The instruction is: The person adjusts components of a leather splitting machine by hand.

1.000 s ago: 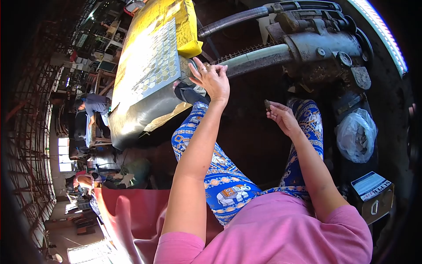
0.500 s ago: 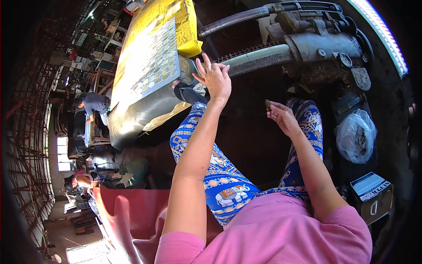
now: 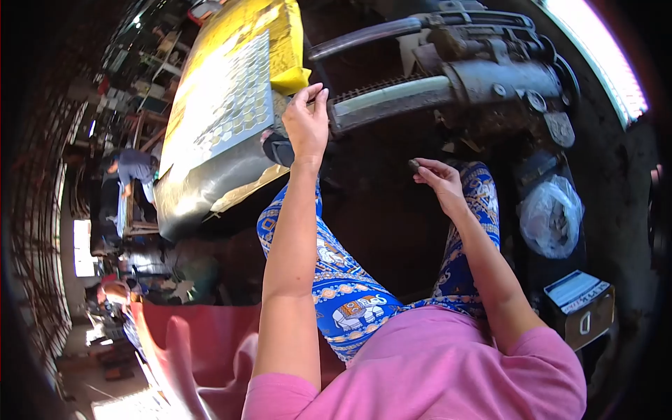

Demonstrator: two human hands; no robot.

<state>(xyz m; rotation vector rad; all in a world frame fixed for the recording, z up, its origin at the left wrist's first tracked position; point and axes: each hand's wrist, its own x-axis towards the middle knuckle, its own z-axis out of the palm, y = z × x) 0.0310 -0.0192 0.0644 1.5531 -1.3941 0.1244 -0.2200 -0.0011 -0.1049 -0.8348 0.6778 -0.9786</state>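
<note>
My left hand is raised beside the near edge of a pale sheet covered with rows of small hexagon-like shapes. Its thumb and forefinger come together in a pinch; whatever may lie between them is too small to make out. The sheet rests on a yellow covering over a bulky, black-wrapped block. Above my right thigh, my right hand pinches a small dark piece between thumb and fingers, apart from the sheet.
A grey machine with a long roller and a handwheel stands ahead. To the right are a clear plastic bag of dark pieces and a cardboard box. Red sheeting hangs at left. Another person bends over a bench.
My left hand's spread fingers have drawn together into a pinch. The right hand keeps hold of the small dark piece. The whole view has shifted slightly.
</note>
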